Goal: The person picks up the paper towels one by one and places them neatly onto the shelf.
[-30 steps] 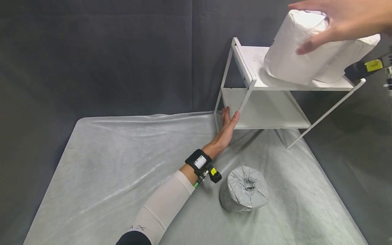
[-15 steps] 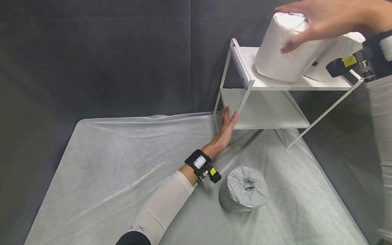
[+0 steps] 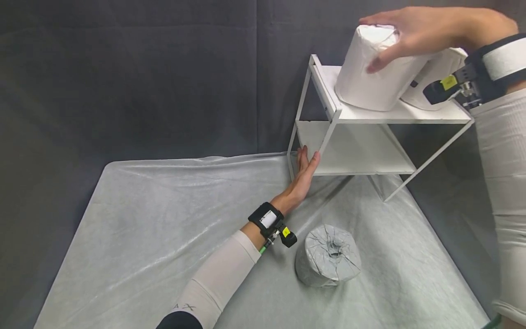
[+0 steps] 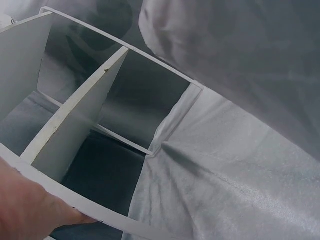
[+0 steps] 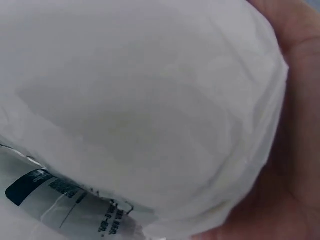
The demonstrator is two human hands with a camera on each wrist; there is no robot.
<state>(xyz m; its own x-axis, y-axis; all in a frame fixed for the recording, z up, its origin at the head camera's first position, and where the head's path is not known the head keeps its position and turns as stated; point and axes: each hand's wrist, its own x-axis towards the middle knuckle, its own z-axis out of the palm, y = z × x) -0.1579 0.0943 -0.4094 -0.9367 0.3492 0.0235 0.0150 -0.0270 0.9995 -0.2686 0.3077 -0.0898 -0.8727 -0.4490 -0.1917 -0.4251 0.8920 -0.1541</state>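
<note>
On the top board of a white two-tier shelf rack [image 3: 370,146], my right hand [image 3: 415,36] grips a white wrapped toilet roll [image 3: 357,82] from above, thumb on its front side. The roll stands close over the board near the left end. A second white wrapped roll [image 3: 444,64] stands just right of it, partly behind my wrist. My left hand [image 3: 300,180] rests against the rack's left side frame with straight fingers; in the left wrist view its thumb [image 4: 65,215] lies along the white bar. In the right wrist view the roll [image 5: 140,100] fills the palm.
A third roll in grey-looking wrap [image 3: 328,256] stands on the grey cloth [image 3: 164,205] in front of the rack. The rack's lower board lies under the rolls. Dark grey curtains [image 3: 164,82] stand behind and at the sides.
My right hand and the gripped roll have slid left along the top board, and the second roll has shifted left too. More of my right forearm shows. The left hand has stayed put.
</note>
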